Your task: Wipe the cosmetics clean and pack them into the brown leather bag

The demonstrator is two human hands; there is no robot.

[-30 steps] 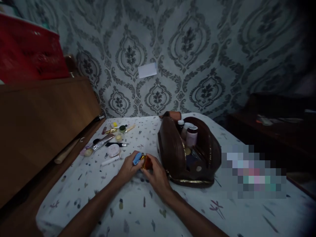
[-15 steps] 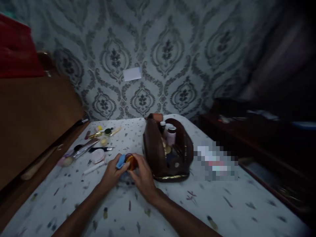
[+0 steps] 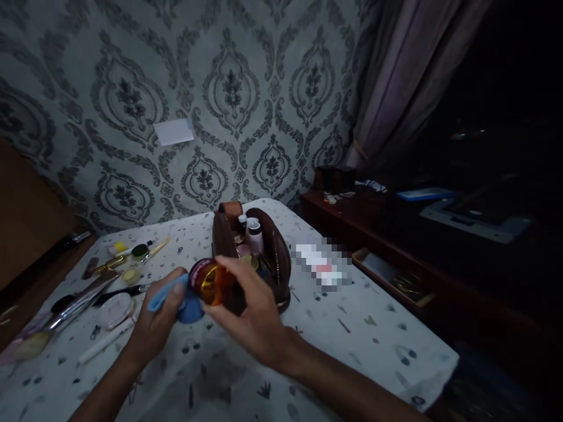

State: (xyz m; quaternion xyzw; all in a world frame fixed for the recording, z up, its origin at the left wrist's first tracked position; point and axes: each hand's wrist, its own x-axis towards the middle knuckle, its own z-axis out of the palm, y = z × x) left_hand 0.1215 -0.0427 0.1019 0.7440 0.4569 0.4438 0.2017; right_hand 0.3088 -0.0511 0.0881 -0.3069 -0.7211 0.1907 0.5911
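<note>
Right hand [image 3: 257, 310]: thumb below, fingers over the top, parted only by the width of the amber container [image 3: 211, 283] and holding its orange end. Left hand [image 3: 158, 310]: thumb pressed down on a folded blue cloth [image 3: 191, 309], closed up tight; cloth sits against the container's dark red end.

Container is up off the table, between the two hands, in front of the brown bag [image 3: 282, 252].

Change vs half a second ago: container and hands show larger, lettered red band now faces the camera, more cloth hangs below it. View has swung right. Reads to me as the same two-handed cloth-and-container work, with the container turned; no handover.

Around: white-capped bottle [image 3: 254, 239] stands in the bag; pink compact [image 3: 116, 310] and white pen [image 3: 105, 343] lie left of the left hand.

Can't make out: left fingertips behind the cloth, whether they touch the container, lettering on the band, lower bag contents. Patch right of the bag is pixelated. Cosmetics run off the left edge; far right is near black.
</note>
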